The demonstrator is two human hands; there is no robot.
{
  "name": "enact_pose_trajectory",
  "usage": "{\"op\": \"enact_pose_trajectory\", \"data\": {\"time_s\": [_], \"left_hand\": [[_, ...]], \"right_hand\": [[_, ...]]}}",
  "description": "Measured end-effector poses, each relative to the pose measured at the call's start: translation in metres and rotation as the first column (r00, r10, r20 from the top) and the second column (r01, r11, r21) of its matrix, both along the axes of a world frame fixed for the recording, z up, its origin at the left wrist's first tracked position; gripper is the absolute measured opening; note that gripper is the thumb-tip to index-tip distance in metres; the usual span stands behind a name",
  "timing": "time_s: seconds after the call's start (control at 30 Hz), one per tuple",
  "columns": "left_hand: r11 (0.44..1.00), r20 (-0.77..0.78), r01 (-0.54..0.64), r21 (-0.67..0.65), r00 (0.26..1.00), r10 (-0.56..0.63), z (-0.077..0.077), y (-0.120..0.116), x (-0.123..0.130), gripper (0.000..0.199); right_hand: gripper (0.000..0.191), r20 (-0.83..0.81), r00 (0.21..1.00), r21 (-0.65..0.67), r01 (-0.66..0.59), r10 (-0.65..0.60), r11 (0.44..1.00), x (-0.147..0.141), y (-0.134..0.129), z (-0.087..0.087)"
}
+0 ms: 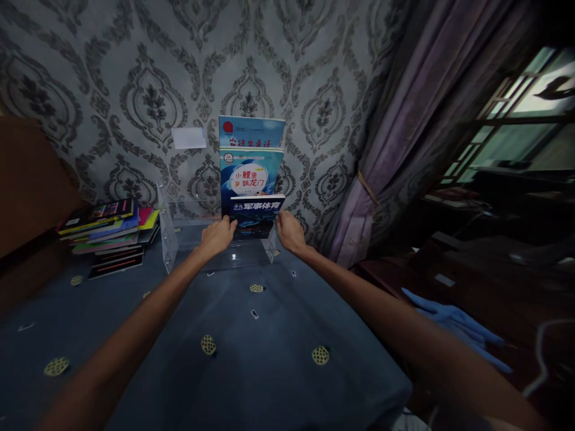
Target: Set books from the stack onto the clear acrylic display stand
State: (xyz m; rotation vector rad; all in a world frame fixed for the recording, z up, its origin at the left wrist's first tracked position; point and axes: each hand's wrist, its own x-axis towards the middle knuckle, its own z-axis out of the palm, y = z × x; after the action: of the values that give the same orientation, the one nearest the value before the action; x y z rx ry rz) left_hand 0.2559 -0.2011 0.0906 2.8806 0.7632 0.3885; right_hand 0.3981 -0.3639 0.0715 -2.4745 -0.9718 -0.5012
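Observation:
A dark blue book [256, 218] with white lettering stands at the front right of a clear acrylic book rack [167, 230]. My left hand [218, 234] grips its left edge, fingers curled behind it. Around the right edge, my right hand [290, 231] is closed on the same book. Behind it rises a light blue book [250, 170] with a white oval and red lettering. Farther back and higher stands another blue book [252, 129] with a red mark. The lower part of each rear book is hidden by the one before it.
Left of the rack lies an untidy stack of books [112, 224], beside a brown box [33, 185]. A white card [188, 137] tops the rack's left side. Blue cloth [233, 371] covers the table. At right are a purple curtain [390, 137] and a blue glove [458, 323].

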Motion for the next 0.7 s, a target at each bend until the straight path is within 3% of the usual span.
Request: {"op": "enact_pose_trajectory", "data": {"time_s": [0.3,0.47,0.6,0.7], "left_hand": [[0.999,0.058,0.047,-0.014,0.997,-0.046,-0.006,0.001,-0.003,0.038],[0.995,0.129,0.096,0.032,0.987,-0.1,-0.015,0.008,-0.021,0.028],[0.975,0.292,0.098,0.2,0.944,-0.155,-0.037,0.043,-0.061,0.022],[0.954,0.398,-0.026,0.298,0.912,-0.099,-0.053,0.092,-0.101,0.021]], "right_hand": [[0.033,-0.006,0.999,0.046,-0.037,0.038,0.998,0.006,-0.001,-0.013],[0.037,0.032,0.991,0.253,-0.131,0.127,0.959,0.013,-0.001,-0.036],[0.048,-0.048,0.968,0.433,-0.201,0.245,0.879,-0.001,-0.018,-0.069],[0.054,-0.22,0.911,0.502,-0.2,0.348,0.841,-0.024,-0.037,-0.095]]}}
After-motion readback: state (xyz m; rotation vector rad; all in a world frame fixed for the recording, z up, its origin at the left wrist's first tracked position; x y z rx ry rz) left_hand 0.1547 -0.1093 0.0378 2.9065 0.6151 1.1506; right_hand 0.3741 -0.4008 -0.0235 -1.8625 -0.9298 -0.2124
